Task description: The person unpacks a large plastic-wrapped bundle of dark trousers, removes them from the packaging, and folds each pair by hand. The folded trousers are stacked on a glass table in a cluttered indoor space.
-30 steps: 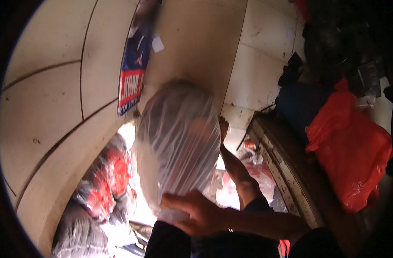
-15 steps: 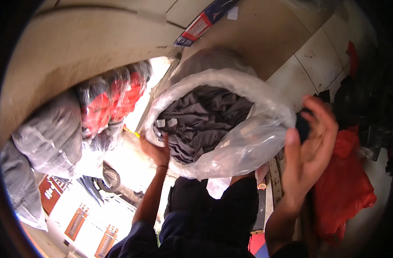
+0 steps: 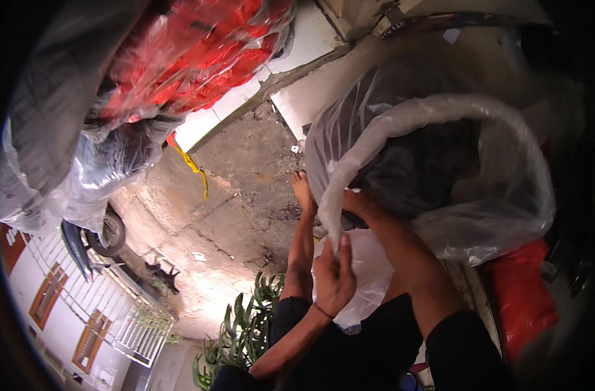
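A large clear plastic bag (image 3: 434,107) with a thick rolled rim stands open in front of me. Dark cloth (image 3: 415,173) lies bunched inside it. At the near left of the rim, my left hand (image 3: 336,277) is closed on the plastic, thumb up. My right hand (image 3: 359,202) reaches over the near side into the bag, at the left edge of the cloth. Its fingers are mostly hidden, so I cannot tell whether they grip anything. A loose whitish plastic sheet (image 3: 362,274) hangs below the rim, between my forearms.
Clear bags of red cloth (image 3: 200,58) and dark cloth (image 3: 56,98) stand at the left. A yellow strip (image 3: 193,166) lies on the cracked concrete floor (image 3: 245,150). A red plastic bag (image 3: 522,287) sits at the right. A leafy plant (image 3: 245,319) and a white railing (image 3: 125,319) lie lower left.
The view has swung left. My left hand has come to the near rim and closed on it. My right hand, earlier spread outside the bag at right, now reaches inside it.
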{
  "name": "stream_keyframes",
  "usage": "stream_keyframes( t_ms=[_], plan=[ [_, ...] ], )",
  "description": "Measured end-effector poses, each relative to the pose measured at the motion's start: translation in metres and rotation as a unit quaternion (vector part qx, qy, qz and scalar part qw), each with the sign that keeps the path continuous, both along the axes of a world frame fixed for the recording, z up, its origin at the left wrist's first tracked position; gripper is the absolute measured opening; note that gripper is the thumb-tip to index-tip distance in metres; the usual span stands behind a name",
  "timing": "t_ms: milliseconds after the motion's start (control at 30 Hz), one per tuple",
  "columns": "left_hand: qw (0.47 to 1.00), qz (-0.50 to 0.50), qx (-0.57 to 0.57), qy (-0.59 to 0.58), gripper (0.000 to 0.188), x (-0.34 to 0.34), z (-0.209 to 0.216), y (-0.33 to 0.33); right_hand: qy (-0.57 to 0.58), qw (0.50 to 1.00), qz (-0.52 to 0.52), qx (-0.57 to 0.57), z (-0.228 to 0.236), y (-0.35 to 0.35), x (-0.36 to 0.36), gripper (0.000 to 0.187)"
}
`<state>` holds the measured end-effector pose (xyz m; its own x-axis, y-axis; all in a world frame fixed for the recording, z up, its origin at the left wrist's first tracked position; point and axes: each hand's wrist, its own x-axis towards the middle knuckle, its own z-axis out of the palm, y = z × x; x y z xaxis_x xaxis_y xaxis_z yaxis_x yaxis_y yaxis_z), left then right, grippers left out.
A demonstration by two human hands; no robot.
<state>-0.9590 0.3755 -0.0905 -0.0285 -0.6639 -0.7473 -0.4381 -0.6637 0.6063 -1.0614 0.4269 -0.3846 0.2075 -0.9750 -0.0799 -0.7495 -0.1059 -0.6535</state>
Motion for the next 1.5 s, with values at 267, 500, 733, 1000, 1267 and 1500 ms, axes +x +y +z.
stream_keyframes(
  t_ms=[267,500,733,1000,1267,1500],
  plan=[
    [0.995,0.014,-0.080,0.057,0.035,0.045,-0.008,-0.020,-0.053,0.956,0.000,0.288,0.154,-0.060,-0.029,0.043],
    [0.987,0.142,0.037,-0.064,0.073,0.029,-0.015,0.014,0.349,0.869,-0.349,-0.044,0.310,-0.063,-0.269,0.053],
    [0.983,0.052,-0.171,-0.049,0.028,0.014,-0.013,-0.004,0.032,0.950,-0.302,0.069,0.305,-0.081,-0.358,0.029],
    [0.950,0.039,-0.300,-0.072,0.038,0.065,0.051,-0.019,-0.112,0.936,-0.326,-0.071,0.386,-0.103,-0.365,0.025],
    [0.941,0.038,-0.204,-0.267,0.044,0.014,-0.011,-0.100,-0.062,0.951,-0.286,0.100,0.320,-0.129,-0.331,0.023],
    [0.897,-0.153,-0.347,-0.228,0.035,-0.066,0.123,-0.051,-0.092,0.928,-0.360,0.028,0.381,-0.009,-0.377,0.053]
  ],
)
